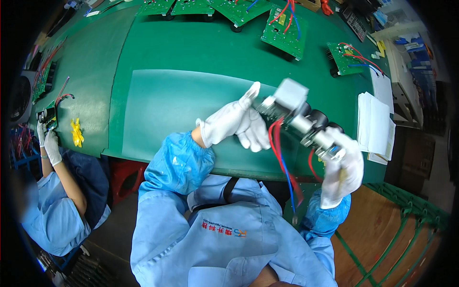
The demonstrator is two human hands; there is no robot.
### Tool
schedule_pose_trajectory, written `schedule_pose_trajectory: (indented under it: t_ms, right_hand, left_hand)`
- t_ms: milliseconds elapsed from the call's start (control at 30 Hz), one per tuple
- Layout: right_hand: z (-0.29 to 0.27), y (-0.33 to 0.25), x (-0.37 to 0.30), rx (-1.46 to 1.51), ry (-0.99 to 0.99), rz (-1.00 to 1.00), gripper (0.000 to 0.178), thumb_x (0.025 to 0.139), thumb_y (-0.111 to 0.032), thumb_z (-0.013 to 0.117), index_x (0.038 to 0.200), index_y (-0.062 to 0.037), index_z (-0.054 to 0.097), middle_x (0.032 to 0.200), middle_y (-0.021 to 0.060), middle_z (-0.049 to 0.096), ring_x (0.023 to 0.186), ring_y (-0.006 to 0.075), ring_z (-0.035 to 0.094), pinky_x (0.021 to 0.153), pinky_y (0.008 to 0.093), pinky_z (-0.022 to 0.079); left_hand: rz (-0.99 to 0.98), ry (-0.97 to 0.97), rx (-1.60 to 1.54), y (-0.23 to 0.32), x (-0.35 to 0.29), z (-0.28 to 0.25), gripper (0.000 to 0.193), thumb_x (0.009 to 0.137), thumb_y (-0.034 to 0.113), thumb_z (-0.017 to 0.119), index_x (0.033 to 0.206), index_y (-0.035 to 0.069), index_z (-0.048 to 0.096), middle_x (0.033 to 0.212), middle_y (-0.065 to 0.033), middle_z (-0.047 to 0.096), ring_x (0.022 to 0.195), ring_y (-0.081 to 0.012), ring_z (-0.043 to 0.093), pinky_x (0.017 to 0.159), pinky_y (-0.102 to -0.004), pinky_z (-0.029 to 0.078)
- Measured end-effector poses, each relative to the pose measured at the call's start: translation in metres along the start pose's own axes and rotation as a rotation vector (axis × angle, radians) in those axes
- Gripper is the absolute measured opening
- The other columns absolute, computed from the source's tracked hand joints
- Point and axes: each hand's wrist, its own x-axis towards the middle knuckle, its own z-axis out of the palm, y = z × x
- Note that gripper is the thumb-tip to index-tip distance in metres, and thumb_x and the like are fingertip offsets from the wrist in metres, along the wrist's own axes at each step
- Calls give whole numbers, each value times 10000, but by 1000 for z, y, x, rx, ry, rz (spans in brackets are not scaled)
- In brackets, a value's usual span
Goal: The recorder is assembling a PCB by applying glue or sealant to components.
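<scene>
My right hand (345, 167), in a white glove, grips the right end of a circuit board (299, 123). The board is held tilted above the bench, its parts side towards me and slightly blurred. A silvery-grey block (290, 94) and black cylinders (317, 117) stick out from it. Red wires (277, 138) and a blue wire (286, 174) hang below the board. At the board's left end is my left hand (236, 122), also gloved, with its fingers stretched out and apart. Whether its upper fingertips touch the board edge I cannot tell.
A translucent mat (167, 115) covers part of the green bench (158, 45). Several green circuit boards (285, 36) with wires stand along the far side. White papers (375, 124) lie at right. A co-worker's gloved hands (50, 143) hold a board at left, near yellow strips (76, 133).
</scene>
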Motion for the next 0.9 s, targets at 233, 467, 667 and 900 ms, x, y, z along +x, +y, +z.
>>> schedule_pose_trajectory:
  t_ms: [233,467,667,900]
  right_hand:
    - [18,33,-25,689,224,795,136,894,-85,732,823,-78,617,823,-33,573,648,29,443,577,212,304]
    - [61,76,-59,783,246,981,110,930,-105,718,957,-117,612,814,-73,505,614,21,399,543,199,301]
    - [74,90,-75,862,148,1025,98,949,-145,710,984,-113,624,811,-81,492,615,2,390,523,191,290]
    - [72,76,-75,855,121,1057,121,961,-152,697,1022,-98,607,809,-73,482,608,13,399,519,193,296]
  left_hand:
    - [150,570,254,12,-1,18,887,979,733,306,1004,-55,712,858,-167,710,751,-223,654,773,-311,518]
    - [729,587,863,-18,5,6,440,1107,370,309,1295,35,523,935,-180,602,824,-334,517,917,-370,458]
    - [402,597,723,0,1,16,447,1110,349,310,1321,-17,457,974,-204,598,861,-349,506,932,-362,440]
    - [435,705,598,-15,16,19,533,1094,429,333,1334,7,554,1224,-182,655,1170,-366,593,1088,-352,403]
